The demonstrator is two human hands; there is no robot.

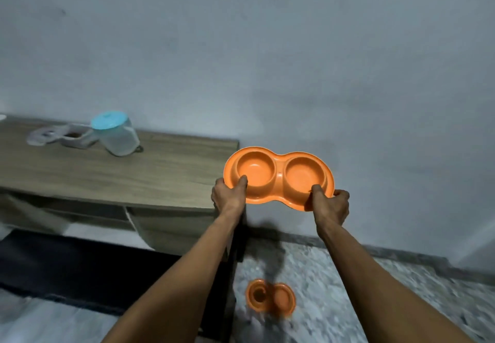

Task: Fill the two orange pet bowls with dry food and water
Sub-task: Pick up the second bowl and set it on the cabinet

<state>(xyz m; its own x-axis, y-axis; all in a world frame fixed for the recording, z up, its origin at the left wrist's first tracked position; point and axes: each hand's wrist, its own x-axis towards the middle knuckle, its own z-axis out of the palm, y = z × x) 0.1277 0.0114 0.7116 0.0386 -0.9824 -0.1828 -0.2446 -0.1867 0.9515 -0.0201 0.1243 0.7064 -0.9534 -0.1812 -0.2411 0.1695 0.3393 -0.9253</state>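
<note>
An orange double pet bowl (278, 176) is held in the air just past the right end of the wooden table (120, 171). Both of its wells look empty. My left hand (229, 195) grips its left rim, thumb inside the left well. My right hand (330, 204) grips the right rim, thumb at the edge of the right well. A second orange double bowl (270, 297) lies on the speckled floor below, blurred, with something dark in its left well. On the table stand a clear jar with a light blue lid (116, 135) and a white container (72, 137) holding something brown.
A grey wall (267, 61) rises close behind the table and the bowl. A dark mat (80, 267) lies on the floor under and in front of the table. The speckled floor (361, 289) stretches to the right, with a dark skirting along the wall.
</note>
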